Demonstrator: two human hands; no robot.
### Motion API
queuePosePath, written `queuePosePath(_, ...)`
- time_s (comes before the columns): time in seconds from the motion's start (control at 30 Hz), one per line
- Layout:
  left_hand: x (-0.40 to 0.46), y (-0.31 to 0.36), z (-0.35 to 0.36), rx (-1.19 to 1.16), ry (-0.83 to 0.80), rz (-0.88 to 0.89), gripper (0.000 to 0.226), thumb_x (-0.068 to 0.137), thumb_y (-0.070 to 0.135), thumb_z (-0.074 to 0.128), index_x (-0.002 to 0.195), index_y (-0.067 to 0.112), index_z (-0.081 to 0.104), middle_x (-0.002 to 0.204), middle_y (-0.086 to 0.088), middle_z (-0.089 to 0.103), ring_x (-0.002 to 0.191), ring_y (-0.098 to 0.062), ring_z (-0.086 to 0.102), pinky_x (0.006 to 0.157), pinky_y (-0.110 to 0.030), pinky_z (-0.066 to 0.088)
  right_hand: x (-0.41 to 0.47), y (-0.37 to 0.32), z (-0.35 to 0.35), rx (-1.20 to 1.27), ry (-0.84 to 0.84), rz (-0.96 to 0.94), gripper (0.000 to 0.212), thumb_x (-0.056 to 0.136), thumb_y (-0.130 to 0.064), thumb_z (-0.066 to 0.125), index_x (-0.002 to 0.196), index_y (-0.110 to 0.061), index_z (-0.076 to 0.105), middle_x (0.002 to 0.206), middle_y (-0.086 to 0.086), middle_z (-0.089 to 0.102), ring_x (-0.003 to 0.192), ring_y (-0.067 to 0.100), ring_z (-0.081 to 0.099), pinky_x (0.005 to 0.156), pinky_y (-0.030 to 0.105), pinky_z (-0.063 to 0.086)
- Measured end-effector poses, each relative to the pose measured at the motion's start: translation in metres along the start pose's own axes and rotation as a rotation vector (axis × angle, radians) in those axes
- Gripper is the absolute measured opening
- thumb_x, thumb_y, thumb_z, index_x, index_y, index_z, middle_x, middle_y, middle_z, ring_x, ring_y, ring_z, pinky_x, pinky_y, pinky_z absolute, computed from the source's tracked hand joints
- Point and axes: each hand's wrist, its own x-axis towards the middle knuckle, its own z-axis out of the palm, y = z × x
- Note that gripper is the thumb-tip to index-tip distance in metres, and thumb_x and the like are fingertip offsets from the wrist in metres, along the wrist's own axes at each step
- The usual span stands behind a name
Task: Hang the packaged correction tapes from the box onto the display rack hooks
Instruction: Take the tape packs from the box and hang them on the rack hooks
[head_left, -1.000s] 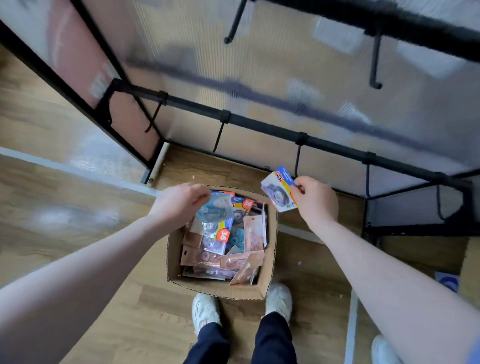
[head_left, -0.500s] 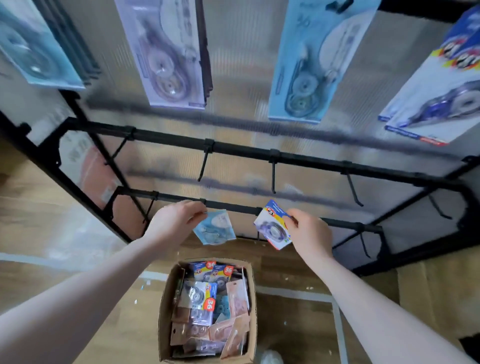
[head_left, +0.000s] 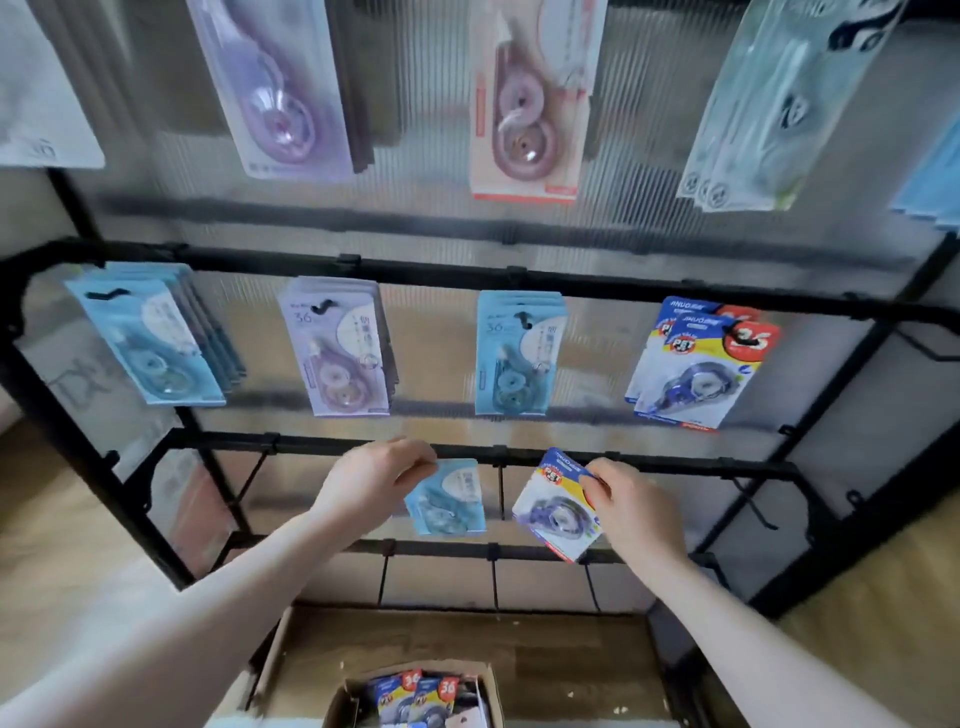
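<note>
Left hand pinches a light-blue correction tape pack by its top-left corner, fingers curled on the card edge; pack hangs down just below the rack's third bar, w/ a pale oval label top right & a translucent blue dispenser under clear blister. Right hand grips a 2nd pack at its right edge, thumb on front: white card w/ dark-blue top, red round badge, yellow patch, purple-blue dispenser; it's tilted, top leaning left, near the same bar. Packs are apart, a bare hook betw. them.

Display rack is black metal w/ a ribbed translucent back panel. Row above the hands holds 4 hung stacks: light blue, lilac, blue, and white/blue w/ red "36" badge. Top row has bigger packs, blurred. Cardboard box sits on the wood floor at btm centre, more badge-type packs standing inside.
</note>
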Motion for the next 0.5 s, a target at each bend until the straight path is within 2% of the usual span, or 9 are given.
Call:
queuePosePath(0.07, 0.011, 0.017, -0.013, 0.027, 0.023, 0.037, 0.017, 0.092, 0.028, 0.056, 0.099, 0.017, 0.066, 0.095, 0.003, 0.067, 0.082, -0.022, 0.061, 0.066, -0.030, 0.043, 0.003, 0.003, -0.019, 0.006, 0.035, 0.011, 0.019, 0.095, -0.030, 0.047, 0.096, -0.018, 0.062, 0.089, 0.002, 0.066, 0.084, 0.025, 0.060, 0.060, 0.033, 0.037)
queuePosePath(0.27, 0.036, 0.060, -0.044, 0.005, 0.101, 0.171, 0.020, 0.092, 0.030, 0.056, 0.099, 0.015, 0.066, 0.098, 0.002, 0.068, 0.082, -0.022, 0.064, 0.064, -0.029, 0.046, 0.003, 0.013, -0.072, -0.043, 0.147, 0.021, 0.018, 0.094, -0.030, 0.049, 0.096, -0.019, 0.064, 0.086, 0.000, 0.067, 0.081, 0.025, 0.060, 0.054, 0.030, 0.028)
queuePosePath(0.4, 0.053, 0.083, -0.060, -0.031, 0.148, 0.221, 0.051, 0.081, 0.053, 0.039, 0.097, 0.014, 0.068, 0.096, -0.001, 0.069, 0.077, -0.023, 0.064, 0.063, -0.031, 0.048, 0.003, 0.015, -0.100, -0.040, 0.185, 0.004, 0.016, 0.094, -0.029, 0.050, 0.091, -0.018, 0.062, 0.083, 0.000, 0.067, 0.075, 0.024, 0.059, 0.051, 0.031, 0.028)
queuePosePath(0.5, 0.064, 0.099, -0.069, -0.031, 0.209, 0.264, 0.060, 0.078, 0.057, 0.030, 0.095, 0.014, 0.068, 0.094, -0.002, 0.069, 0.079, -0.023, 0.064, 0.060, -0.027, 0.042, 0.007, 0.018, -0.119, -0.071, 0.200, -0.014, 0.017, 0.094, -0.032, 0.049, 0.094, -0.021, 0.062, 0.086, -0.004, 0.067, 0.077, 0.021, 0.062, 0.050, 0.029, 0.029)
